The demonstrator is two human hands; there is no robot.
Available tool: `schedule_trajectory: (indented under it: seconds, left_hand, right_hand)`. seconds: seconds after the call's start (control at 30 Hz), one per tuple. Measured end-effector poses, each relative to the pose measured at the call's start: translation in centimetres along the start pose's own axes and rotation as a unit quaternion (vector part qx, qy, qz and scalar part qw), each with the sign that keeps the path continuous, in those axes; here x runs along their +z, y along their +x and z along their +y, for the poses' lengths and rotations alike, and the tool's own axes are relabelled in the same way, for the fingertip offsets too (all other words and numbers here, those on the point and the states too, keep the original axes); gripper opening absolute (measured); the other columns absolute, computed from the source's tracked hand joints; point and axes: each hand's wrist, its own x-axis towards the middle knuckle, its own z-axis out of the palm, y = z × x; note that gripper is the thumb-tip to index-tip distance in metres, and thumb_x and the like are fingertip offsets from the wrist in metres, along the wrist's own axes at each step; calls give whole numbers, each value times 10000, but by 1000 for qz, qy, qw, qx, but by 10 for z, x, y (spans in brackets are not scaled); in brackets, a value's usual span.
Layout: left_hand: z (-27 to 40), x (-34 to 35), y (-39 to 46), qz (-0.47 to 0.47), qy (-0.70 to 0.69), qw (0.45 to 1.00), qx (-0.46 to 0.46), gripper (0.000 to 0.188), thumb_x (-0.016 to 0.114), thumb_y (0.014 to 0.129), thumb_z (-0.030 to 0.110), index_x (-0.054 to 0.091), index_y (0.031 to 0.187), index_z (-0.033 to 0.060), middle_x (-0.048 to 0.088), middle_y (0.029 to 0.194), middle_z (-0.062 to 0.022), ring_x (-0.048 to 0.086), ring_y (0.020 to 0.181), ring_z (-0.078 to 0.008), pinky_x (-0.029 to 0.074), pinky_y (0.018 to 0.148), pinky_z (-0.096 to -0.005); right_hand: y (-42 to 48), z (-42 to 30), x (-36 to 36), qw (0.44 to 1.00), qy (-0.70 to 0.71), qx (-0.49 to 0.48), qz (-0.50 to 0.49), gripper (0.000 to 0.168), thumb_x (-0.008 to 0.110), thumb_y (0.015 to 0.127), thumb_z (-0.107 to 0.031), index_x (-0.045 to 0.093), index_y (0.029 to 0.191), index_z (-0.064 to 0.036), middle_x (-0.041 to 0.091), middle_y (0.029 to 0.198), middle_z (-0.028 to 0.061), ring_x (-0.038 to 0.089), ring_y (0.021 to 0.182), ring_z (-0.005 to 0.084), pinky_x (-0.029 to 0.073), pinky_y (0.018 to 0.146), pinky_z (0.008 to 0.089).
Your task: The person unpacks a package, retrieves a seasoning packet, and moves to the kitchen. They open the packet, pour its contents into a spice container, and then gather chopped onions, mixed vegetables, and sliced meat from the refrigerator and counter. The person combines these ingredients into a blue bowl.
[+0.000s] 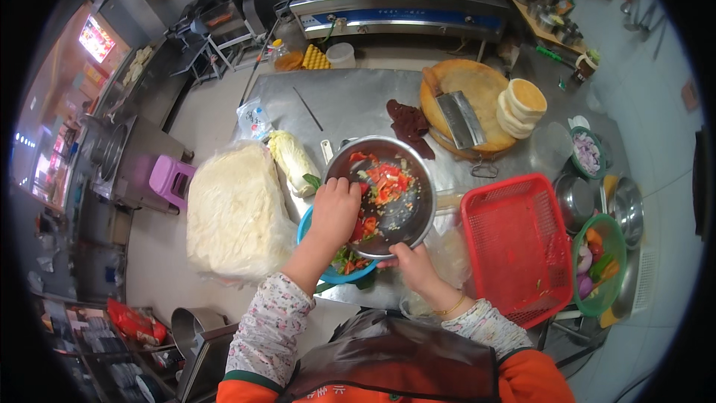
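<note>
A metal bowl (411,218) is tilted above a blue basin (304,224), holding chopped red pepper (389,182) and small pale bits. My right hand (417,268) grips its near rim, thumb on the outside edge. Over the bowl's left side is my left hand (335,207), fingers curled beside red pepper pieces; whether it grips the rim or some pieces is hidden. Green leaves and red bits (349,262) show in the basin below, partly covered by the bowl. Just left of the bowl lies a napa cabbage (292,162).
Plastic-wrapped dough (238,212) covers the steel table's (347,95) left end. A cleaver (461,120) rests on a round chopping board (447,78) beside stacked pale rounds (520,106). Dark red meat (408,126) adjoins the board. At right stand a red basket (514,257) and a green vegetable basket (598,302).
</note>
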Motion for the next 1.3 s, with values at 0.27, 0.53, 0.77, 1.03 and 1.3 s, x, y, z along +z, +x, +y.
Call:
schedule_trajectory:
  seconds: [0.27, 0.53, 0.77, 1.03, 1.3]
  left_hand:
    - [10, 6, 5, -65, -60, 996, 5, 141, 532, 701, 63, 501, 837, 41, 529, 761, -117, 546, 748, -277, 456, 646, -366]
    - [13, 1, 11, 19, -237, 971, 7, 134, 604, 708, 44, 551, 830, 35, 541, 782, -114, 547, 739, -304, 450, 640, -374]
    - [-5, -3, -44, 21, -318, 930, -183, 176, 584, 743, 20, 563, 918, 20, 561, 906, -126, 530, 859, -286, 432, 746, -348]
    - [-17, -19, -192, 117, -212, 906, -346, 328, 556, 724, -12, 495, 1045, 13, 504, 1017, -170, 474, 945, -338, 396, 814, -378]
    - [-74, -10, -417, -4, -3, 870, -493, 449, 599, 687, 35, 438, 1106, 6, 463, 1088, -203, 427, 1015, -368, 343, 887, -417]
  right_hand:
    - [-10, -8, -1, 997, 62, 33, 14, 284, 442, 774, -37, 438, 1053, 16, 548, 914, 92, 581, 741, 183, 529, 535, 291]
    - [6, -37, -7, 992, 79, 86, 47, 277, 437, 784, -67, 442, 1047, 21, 558, 898, 129, 589, 666, 216, 521, 507, 306]
    - [114, -82, -71, 981, 170, 68, 59, 218, 405, 780, -156, 498, 885, 11, 571, 717, 123, 550, 550, 172, 498, 515, 292]
    - [228, -103, -172, 980, 178, 27, 81, 302, 499, 868, -261, 471, 970, 22, 582, 833, 177, 563, 559, 157, 512, 541, 264]
    - [128, -87, -114, 992, 68, 86, 63, 251, 437, 851, -222, 547, 888, 0, 612, 879, 142, 560, 620, 131, 468, 555, 238]
